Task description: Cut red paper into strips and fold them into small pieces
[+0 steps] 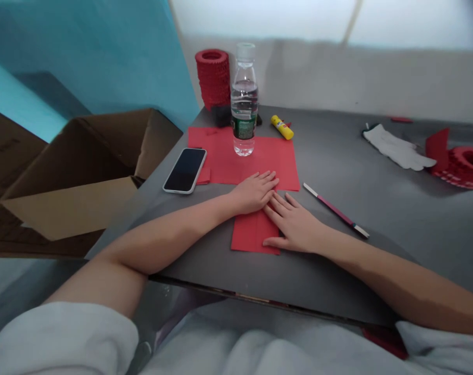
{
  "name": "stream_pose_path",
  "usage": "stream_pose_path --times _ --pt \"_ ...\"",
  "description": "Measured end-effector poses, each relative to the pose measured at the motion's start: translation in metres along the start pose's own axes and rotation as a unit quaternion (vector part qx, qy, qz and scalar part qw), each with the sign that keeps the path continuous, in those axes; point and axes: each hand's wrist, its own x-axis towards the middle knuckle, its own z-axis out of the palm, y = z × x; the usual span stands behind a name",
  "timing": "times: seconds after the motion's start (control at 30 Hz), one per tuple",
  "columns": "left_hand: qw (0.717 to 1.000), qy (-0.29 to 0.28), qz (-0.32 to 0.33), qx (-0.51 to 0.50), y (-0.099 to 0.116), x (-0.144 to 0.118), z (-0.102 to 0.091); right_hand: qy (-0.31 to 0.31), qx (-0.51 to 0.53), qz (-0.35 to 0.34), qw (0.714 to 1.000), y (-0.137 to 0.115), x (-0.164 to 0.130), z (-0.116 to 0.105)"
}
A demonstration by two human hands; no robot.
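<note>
Red paper strip [254,235] laid flat on worktop [205,255], on near side of water bottle [244,104]. Strip's far end covered by left hand [255,192], palm down; its right edge overlapped by right hand [296,224], fingertips placed close against left. Grip of each hand flattened, fingers outstretched, not curled around paper. Bottle stood on larger red sheet [273,161]. Phone [185,171] placed left of bottle; yellow glue stick [282,127] right of it; slim pen [337,210] nearer and farther right. Red ribbed stack [213,78] seen behind bottle's left side.
</note>
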Motion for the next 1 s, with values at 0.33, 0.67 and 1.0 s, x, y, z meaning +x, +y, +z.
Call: stream_pose_path --times 0.33,0.67,1.0 --pt "0.997 0.01 0.08 -0.008 -0.013 -0.009 -0.001 -0.007 0.004 0.01 1.0 -0.003 0.002 -0.001" --pt "0.998 -0.005 0.065 -0.016 -0.02 -0.015 -0.003 -0.04 0.019 0.004 0.999 0.0 0.002 -0.006" --pt "0.992 0.067 0.096 -0.049 -0.023 -0.014 -0.003 -0.038 0.044 0.012 0.998 0.001 0.004 -0.007"
